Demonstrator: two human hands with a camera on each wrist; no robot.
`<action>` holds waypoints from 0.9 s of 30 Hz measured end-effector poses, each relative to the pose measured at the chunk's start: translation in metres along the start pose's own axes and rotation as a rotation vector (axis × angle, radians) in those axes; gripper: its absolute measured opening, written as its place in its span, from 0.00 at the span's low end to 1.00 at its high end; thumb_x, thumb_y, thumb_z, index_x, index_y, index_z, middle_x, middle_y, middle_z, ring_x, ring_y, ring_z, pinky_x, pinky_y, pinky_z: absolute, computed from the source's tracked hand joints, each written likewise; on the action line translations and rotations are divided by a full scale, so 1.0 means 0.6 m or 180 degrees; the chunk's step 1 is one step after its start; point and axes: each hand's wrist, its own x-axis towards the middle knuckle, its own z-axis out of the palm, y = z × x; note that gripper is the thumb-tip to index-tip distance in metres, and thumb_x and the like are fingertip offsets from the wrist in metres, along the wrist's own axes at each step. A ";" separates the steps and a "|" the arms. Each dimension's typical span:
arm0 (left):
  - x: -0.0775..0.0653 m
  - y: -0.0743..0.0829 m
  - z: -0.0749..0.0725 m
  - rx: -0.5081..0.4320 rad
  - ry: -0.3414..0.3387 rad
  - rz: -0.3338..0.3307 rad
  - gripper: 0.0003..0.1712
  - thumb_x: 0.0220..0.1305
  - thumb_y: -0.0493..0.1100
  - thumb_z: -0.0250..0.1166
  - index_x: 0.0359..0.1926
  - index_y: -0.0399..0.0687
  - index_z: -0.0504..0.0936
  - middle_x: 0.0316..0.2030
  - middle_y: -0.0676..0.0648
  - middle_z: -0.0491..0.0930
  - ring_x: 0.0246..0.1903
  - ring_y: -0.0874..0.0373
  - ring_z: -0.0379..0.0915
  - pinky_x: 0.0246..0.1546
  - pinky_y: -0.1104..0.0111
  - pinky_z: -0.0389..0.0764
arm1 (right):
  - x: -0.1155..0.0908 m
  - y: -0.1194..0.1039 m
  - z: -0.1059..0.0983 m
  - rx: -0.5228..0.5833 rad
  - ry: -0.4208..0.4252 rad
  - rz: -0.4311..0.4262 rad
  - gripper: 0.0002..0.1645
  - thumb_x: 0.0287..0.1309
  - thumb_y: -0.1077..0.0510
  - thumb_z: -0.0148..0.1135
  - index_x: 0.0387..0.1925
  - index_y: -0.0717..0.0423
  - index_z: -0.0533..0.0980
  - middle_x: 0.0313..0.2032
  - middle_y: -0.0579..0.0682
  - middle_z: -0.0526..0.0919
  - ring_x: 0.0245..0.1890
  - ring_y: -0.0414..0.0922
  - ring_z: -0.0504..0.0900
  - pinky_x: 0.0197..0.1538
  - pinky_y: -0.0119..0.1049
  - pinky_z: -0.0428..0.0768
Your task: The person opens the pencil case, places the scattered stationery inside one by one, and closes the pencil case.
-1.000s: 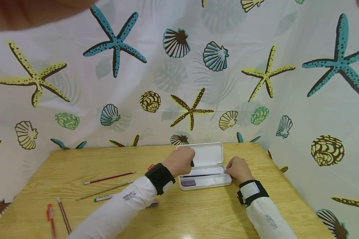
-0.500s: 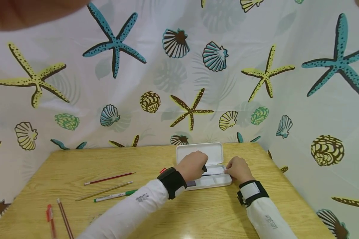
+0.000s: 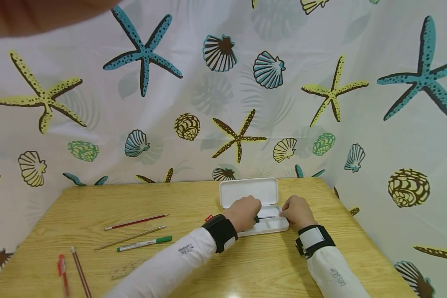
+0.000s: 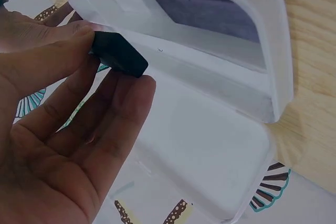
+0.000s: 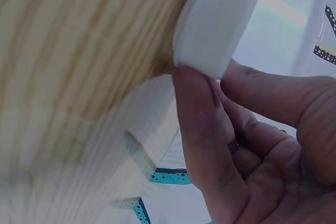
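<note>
A white pencil case (image 3: pixel 277 225) lies on the table with its lid (image 3: pixel 248 191) raised at the back. My left hand (image 3: pixel 243 213) is over its tray and pinches a small dark angular block (image 4: pixel 119 54) between thumb and fingers. In the left wrist view, a purple block (image 4: pixel 210 14) sits in the case's front compartment. A thin dark stick (image 3: pixel 270 217) lies lengthwise in the tray, partly covered by the left hand. My right hand (image 3: pixel 299 212) grips the case's right end; the right wrist view shows thumb and finger pinching its white corner (image 5: pixel 210 30).
Left of the case lie a red pencil (image 3: pixel 135 222), a gold pencil (image 3: pixel 130 237), a green-capped marker (image 3: pixel 145 243) and a clear ruler (image 3: pixel 124 270). Farther left are a red pen (image 3: pixel 63 273) and another pencil (image 3: pixel 81 271). A patterned curtain (image 3: pixel 193 91) hangs behind the table.
My left hand has moved right across the case with the dark block, uncovering the marker and part of the ruler. The right hand stays at the case's end.
</note>
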 end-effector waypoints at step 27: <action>0.001 0.005 0.035 0.0203 -0.0049 -0.0065 0.09 0.60 0.35 0.74 0.29 0.47 0.81 0.25 0.52 0.79 0.26 0.60 0.76 0.26 0.69 0.76 | -0.003 0.002 0.000 0.0019 0.0025 -0.0056 0.08 0.54 0.66 0.76 0.24 0.64 0.83 0.20 0.51 0.79 0.20 0.45 0.77 0.24 0.35 0.74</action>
